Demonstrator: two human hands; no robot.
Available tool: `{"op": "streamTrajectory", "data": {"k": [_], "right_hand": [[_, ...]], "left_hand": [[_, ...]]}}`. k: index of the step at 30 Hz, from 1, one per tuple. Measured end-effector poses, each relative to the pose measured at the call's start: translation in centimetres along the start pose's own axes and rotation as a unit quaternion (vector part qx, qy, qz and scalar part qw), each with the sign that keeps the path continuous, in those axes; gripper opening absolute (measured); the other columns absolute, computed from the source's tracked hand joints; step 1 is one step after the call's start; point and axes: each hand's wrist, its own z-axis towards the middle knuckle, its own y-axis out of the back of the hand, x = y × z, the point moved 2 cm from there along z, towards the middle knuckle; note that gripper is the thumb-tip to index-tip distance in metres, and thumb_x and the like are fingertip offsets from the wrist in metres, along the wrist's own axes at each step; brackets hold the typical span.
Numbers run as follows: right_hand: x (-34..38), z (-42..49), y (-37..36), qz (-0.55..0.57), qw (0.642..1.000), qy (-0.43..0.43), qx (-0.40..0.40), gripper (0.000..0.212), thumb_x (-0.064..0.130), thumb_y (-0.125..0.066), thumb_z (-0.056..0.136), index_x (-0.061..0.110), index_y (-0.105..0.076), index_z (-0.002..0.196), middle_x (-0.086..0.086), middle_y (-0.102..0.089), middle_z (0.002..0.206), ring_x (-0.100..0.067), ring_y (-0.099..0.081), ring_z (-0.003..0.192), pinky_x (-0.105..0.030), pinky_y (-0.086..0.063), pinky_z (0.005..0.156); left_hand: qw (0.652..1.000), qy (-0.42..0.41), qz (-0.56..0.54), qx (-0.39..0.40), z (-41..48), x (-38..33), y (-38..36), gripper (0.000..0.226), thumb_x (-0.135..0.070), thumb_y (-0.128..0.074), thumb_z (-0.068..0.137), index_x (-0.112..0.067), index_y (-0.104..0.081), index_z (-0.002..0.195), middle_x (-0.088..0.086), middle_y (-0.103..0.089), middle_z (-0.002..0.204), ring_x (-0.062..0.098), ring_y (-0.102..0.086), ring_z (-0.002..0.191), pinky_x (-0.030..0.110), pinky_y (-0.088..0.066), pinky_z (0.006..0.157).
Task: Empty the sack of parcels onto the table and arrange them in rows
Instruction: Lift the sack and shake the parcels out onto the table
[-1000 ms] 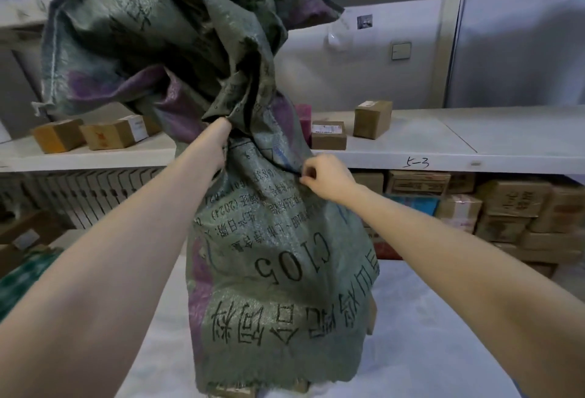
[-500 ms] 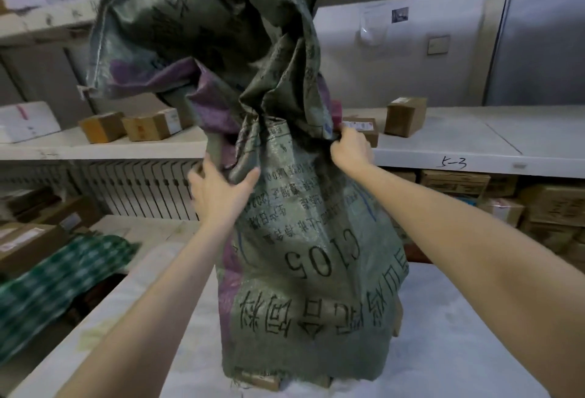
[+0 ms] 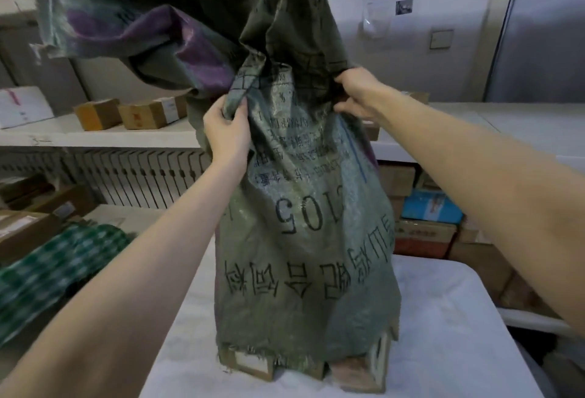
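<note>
The sack (image 3: 304,239), a green woven bag with its black print upside down, stands mouth down on the white table (image 3: 459,318), near the middle of the near end. The left hand (image 3: 226,132) pinches a fold of the fabric on the sack's left side, thumb and fingers closed round it. The right hand (image 3: 361,94) has its fingers curled into the cloth on the far right side, a little higher up. Above both hands the slack upper part of the sack bunches and flops over to the left. At the frayed lower hem the parcels (image 3: 250,364) show as brown cartons resting on the table, one at the near left corner and another at the near right, both partly covered by the cloth. Judgement: emptying is under way but not finished, since the sack stands over its contents and has yet to be lifted clear; how many parcels remain inside cannot be told. No rows have been laid out, so the arranging is wholly outstanding
</note>
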Motion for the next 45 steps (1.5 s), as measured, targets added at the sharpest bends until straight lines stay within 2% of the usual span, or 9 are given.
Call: {"op": "streamTrajectory", "data": {"k": [10,16,21,25,29,31,35,40,45], "right_hand": [[-2.5,-0.4,0.6,0.050,0.999,-0.015,-0.004,0.036,0.003,-0.039,0.097,0.012,-0.040,0.132,-0.012,-0.053,0.133,-0.025,-0.054,0.118,-0.043,-0.052,0.090],[-0.8,-0.2,2.0,0.131,0.990,0.041,-0.034,0.047,-0.002,-0.036,0.091,0.007,-0.034,0.137,-0.018,-0.050,0.134,-0.032,-0.051,0.122,-0.053,-0.043,0.104],[2.0,-1.5,2.7,0.186,0.978,0.087,-0.018,0.028,-0.006,-0.030,0.095,0.012,-0.051,0.100,-0.018,-0.055,0.128,-0.031,-0.049,0.125,-0.051,-0.036,0.111],[-0.8,-1.3,2.4,0.173,0.983,0.051,-0.026,0.040,-0.005,-0.035,0.091,0.008,-0.047,0.127,-0.018,-0.056,0.130,-0.029,-0.053,0.121,-0.049,-0.038,0.110],[-4.1,-2.9,2.6,0.090,0.995,0.027,-0.010,0.046,-0.004,-0.044,0.093,0.003,-0.039,0.139,-0.015,-0.056,0.125,-0.026,-0.054,0.118,-0.036,-0.042,0.107],[-4.5,-3.3,3.0,-0.057,0.997,0.046,0.020,0.057,0.007,-0.060,0.090,0.006,-0.037,0.142,-0.010,-0.054,0.124,-0.023,-0.052,0.119,-0.031,-0.042,0.104],[-4.9,-4.3,2.6,-0.287,0.951,0.055,0.101,0.114,0.046,-0.082,0.068,0.014,-0.013,0.153,-0.007,-0.026,0.156,-0.023,-0.029,0.142,-0.036,-0.028,0.116],[-7.3,-6.2,1.8,-0.490,0.853,0.004,0.178,0.134,0.066,-0.075,0.063,0.026,0.018,0.151,-0.010,0.023,0.158,-0.033,0.004,0.148,-0.046,-0.011,0.120],[-11.3,-7.6,0.4,-0.458,0.884,0.015,0.093,0.122,0.050,-0.086,0.059,0.019,-0.011,0.149,-0.016,-0.031,0.153,-0.034,-0.035,0.138,-0.041,-0.035,0.109]], "left_hand": [[0.998,-0.028,0.005,0.047,0.5,0.6,-1.5,0.021,-0.017,-0.056,0.096,-0.024,-0.060,0.077,-0.010,-0.054,0.072,0.002,-0.047,0.069,0.016,-0.040,0.069],[0.997,-0.023,-0.057,0.037,1.8,-2.7,-2.4,0.013,-0.014,-0.056,0.096,-0.022,-0.061,0.088,-0.007,-0.062,0.087,0.006,-0.056,0.086,0.019,-0.047,0.086],[0.994,-0.064,-0.092,0.013,3.0,-5.0,-2.4,0.009,-0.012,-0.056,0.096,-0.019,-0.060,0.092,-0.008,-0.062,0.087,0.001,-0.057,0.083,0.012,-0.045,0.083],[0.997,-0.032,-0.045,0.049,0.9,-2.4,-2.8,0.018,-0.014,-0.057,0.096,-0.026,-0.060,0.082,-0.010,-0.062,0.082,0.001,-0.057,0.079,0.016,-0.045,0.081],[0.988,0.043,-0.039,0.145,-1.1,1.6,-2.3,0.005,-0.025,-0.064,0.090,-0.021,-0.065,0.093,0.000,-0.066,0.092,0.014,-0.061,0.089,0.032,-0.048,0.083],[0.979,0.054,0.028,0.196,-1.3,1.9,-2.3,0.034,-0.033,-0.073,0.083,-0.017,-0.061,0.111,-0.002,-0.066,0.104,0.012,-0.062,0.098,0.027,-0.049,0.087],[0.930,0.070,0.289,0.215,-1.5,2.5,-1.9,0.109,-0.065,-0.082,0.054,-0.020,-0.034,0.142,0.007,-0.039,0.147,0.024,-0.034,0.138,0.042,-0.036,0.112],[0.891,0.162,0.346,0.246,-3.2,3.2,0.0,0.127,-0.078,-0.069,0.057,-0.024,-0.009,0.155,0.014,-0.013,0.160,0.031,-0.016,0.147,0.045,-0.023,0.118],[0.921,0.118,0.314,0.200,-6.1,5.3,1.0,0.084,-0.051,-0.083,0.065,-0.020,-0.051,0.136,0.003,-0.059,0.133,0.024,-0.051,0.127,0.041,-0.044,0.105]]}}
